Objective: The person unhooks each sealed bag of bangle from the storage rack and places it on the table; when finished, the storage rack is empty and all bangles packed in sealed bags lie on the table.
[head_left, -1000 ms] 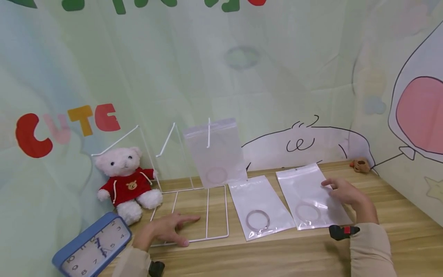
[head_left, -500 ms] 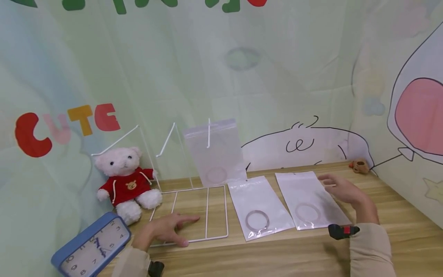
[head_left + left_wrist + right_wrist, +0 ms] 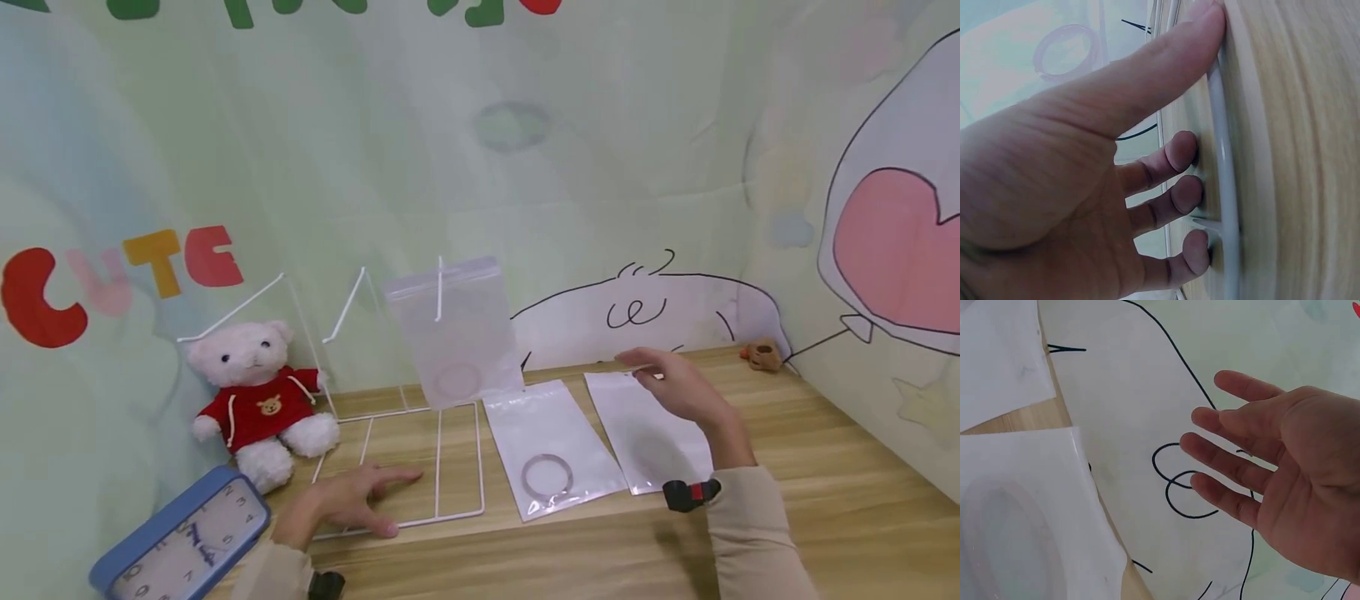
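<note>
My left hand (image 3: 352,500) rests on the base of a white wire display rack (image 3: 479,458); in the left wrist view its thumb (image 3: 1172,59) touches the front rod. Spread fingers hold nothing. From the rack's right hook hangs a translucent zip bag (image 3: 468,342) with a ring-shaped bangle inside. Two more white-backed bags lie on the table: the middle bag (image 3: 528,421) shows a pinkish bangle (image 3: 547,477), while the right bag (image 3: 622,433) is partly covered by my right hand (image 3: 682,387). That hand hovers above the bag's top end, fingers extended, holding nothing.
A white teddy bear (image 3: 258,408) in a red hoodie sits behind the rack's left side. In front of it leans a blue clock (image 3: 180,533). A small brown figurine (image 3: 763,356) stands at the back right, by the printed cloth wall (image 3: 600,192).
My right hand has lifted off the right bag and moved left and away from me, over its top end. The left hand stays on the rack. The head view has shifted slightly right.
</note>
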`<action>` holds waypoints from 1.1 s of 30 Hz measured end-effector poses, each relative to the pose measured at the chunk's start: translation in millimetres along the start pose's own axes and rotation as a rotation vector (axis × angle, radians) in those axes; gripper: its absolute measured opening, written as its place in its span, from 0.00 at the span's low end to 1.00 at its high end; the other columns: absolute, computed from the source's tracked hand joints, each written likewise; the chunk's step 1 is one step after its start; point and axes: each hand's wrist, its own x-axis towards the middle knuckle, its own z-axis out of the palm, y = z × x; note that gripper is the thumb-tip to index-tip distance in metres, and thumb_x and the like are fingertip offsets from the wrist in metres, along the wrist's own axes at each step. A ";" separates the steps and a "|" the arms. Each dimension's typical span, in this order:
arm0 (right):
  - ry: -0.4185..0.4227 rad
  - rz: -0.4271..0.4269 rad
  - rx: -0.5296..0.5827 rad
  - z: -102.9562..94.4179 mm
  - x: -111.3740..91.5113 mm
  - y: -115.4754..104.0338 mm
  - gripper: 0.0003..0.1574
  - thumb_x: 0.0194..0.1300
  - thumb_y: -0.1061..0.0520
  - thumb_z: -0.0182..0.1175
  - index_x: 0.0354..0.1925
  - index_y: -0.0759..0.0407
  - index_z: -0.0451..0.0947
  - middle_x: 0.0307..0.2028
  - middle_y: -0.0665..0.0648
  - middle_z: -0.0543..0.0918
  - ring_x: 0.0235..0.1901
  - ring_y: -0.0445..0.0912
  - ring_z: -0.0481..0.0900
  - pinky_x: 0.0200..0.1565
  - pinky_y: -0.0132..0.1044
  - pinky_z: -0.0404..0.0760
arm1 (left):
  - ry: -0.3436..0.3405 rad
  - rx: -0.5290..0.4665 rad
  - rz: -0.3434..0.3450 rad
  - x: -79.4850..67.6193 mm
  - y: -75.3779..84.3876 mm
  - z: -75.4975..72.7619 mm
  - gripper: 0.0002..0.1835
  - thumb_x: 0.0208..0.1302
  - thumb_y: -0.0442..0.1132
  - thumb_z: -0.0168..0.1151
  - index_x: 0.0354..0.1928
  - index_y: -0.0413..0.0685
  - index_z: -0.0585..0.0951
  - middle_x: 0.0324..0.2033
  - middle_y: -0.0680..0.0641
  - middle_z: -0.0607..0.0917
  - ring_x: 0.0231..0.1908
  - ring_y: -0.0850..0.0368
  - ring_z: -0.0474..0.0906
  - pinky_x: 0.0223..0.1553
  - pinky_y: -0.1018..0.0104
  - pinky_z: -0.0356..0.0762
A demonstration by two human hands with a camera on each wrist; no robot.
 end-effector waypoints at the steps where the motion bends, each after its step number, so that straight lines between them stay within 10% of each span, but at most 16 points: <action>1: 0.005 -0.017 0.010 1.1 3.0 -3.8 0.20 0.72 0.71 0.50 0.58 0.65 0.78 0.56 0.66 0.81 0.55 0.63 0.78 0.53 0.59 0.76 | 0.004 0.001 0.007 0.0 -0.3 -0.7 0.40 0.55 0.48 0.76 0.69 0.48 0.72 0.40 0.48 0.72 0.39 0.57 0.67 0.40 0.61 0.67; 18: 0.098 -0.148 0.199 51.7 57.5 -66.9 0.18 0.72 0.71 0.52 0.53 0.61 0.83 0.60 0.59 0.79 0.60 0.55 0.75 0.55 0.51 0.77 | 0.002 -0.002 -0.013 0.7 -2.3 0.7 0.40 0.55 0.47 0.76 0.69 0.50 0.72 0.38 0.49 0.71 0.39 0.58 0.67 0.40 0.62 0.67; 33: 0.026 -0.159 0.219 103.2 79.1 -72.0 0.27 0.71 0.66 0.56 0.67 0.56 0.73 0.73 0.60 0.63 0.72 0.56 0.60 0.64 0.58 0.67 | -0.004 -0.012 0.008 3.7 -4.9 -0.2 0.40 0.54 0.47 0.76 0.70 0.48 0.72 0.40 0.47 0.72 0.40 0.57 0.68 0.41 0.61 0.68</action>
